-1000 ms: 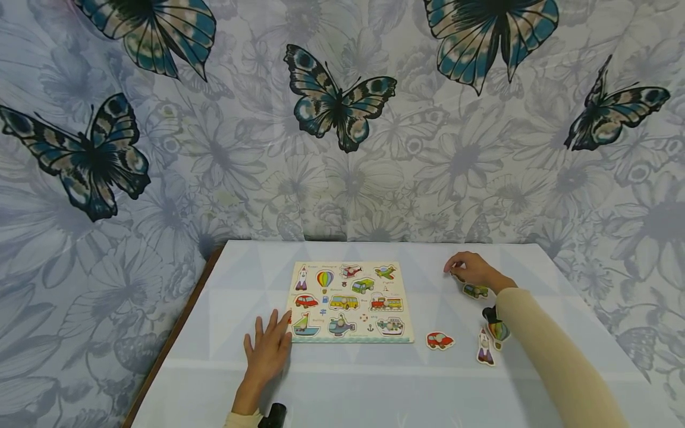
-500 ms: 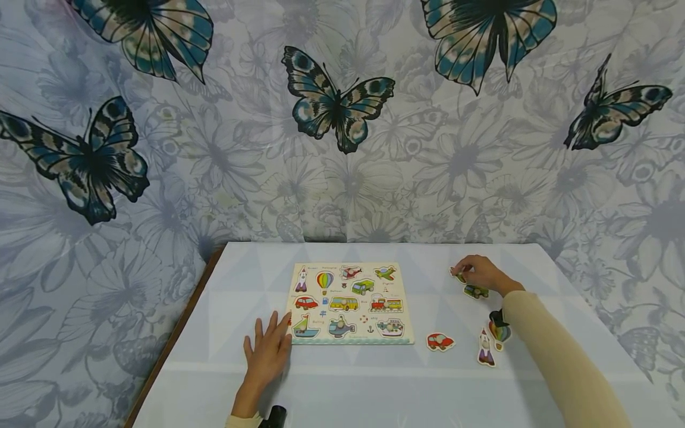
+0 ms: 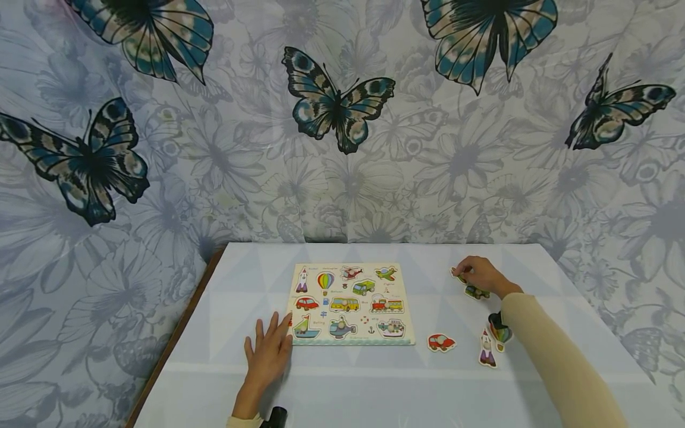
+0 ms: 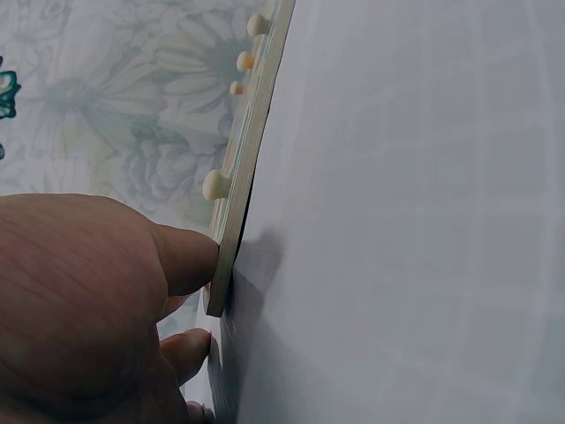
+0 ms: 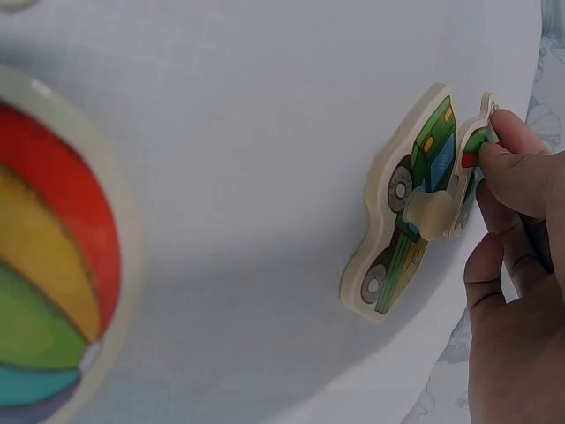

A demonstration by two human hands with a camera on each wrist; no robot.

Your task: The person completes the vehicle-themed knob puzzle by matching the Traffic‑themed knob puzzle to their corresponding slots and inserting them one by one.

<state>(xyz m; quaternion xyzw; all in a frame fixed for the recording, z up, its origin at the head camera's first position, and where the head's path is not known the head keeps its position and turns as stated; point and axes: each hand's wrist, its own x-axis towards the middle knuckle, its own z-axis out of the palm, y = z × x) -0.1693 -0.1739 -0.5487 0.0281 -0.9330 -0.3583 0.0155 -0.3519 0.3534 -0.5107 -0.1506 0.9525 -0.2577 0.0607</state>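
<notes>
So the right hand [image 3: 481, 277] has shifted slightly toward the right edge of the table [image 3: 374, 386] since a second ago. It's pinching a green-and-red puzzle piece [image 5: 473, 152] just beside the green truck piece [image 5: 397, 223], toward the far right corner. Left hand [image 3: 267, 355] has fingers spread, touching the puzzle board [image 3: 353, 342] near its near left corner.

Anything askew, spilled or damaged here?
Nothing stands out: no spill or damage visible. The red car piece, rocket piece and green truck piece simply lie loose, right of the puzzle board.
</notes>
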